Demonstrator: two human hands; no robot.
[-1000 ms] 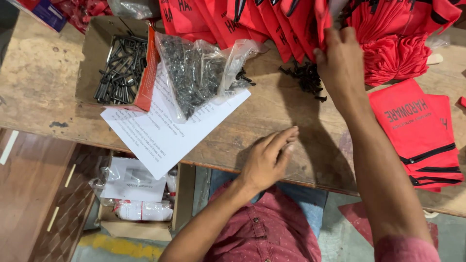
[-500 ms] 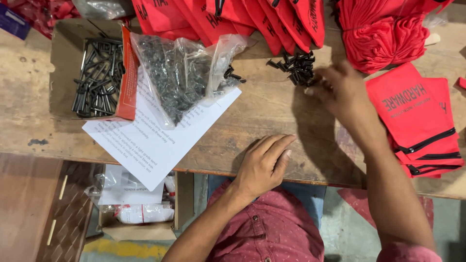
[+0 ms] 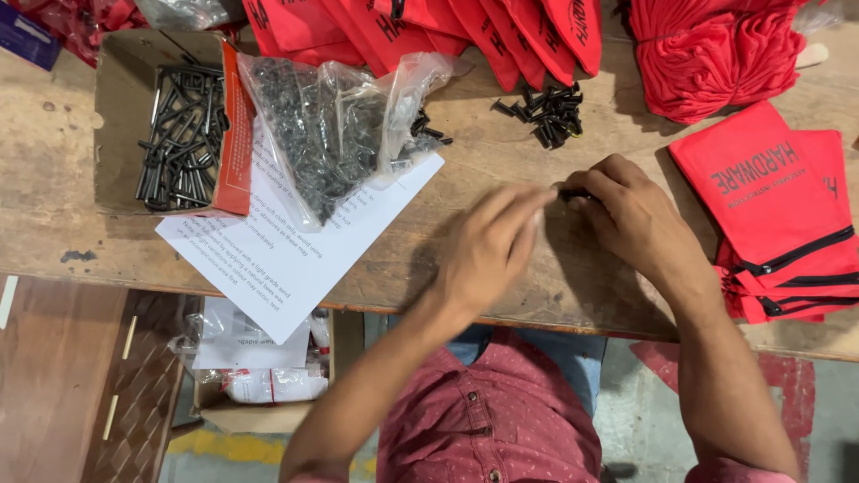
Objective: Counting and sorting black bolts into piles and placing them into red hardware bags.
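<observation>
the right hand (image 3: pixel 631 219) pinched a few black screws (image 3: pixel 573 192); the left hand (image 3: pixel 488 246) reached in, fingers loose (blurred). a pile (image 3: pixel 548 112) and red pouches (image 3: pixel 774 210) still waited.

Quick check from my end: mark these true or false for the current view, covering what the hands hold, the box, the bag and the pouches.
1. The right hand pinches small black screws at its fingertips. True.
2. The open cardboard box holds red cloth. False: it holds black metal hex keys.
3. The clear plastic bag of small dark screws lies partly on the white printed sheet. True.
4. The left hand rests flat on the cardboard box. False: it is beside the right hand over the wooden table.
5. The red zip pouches lie left of the box. False: they lie at the right edge.
</observation>
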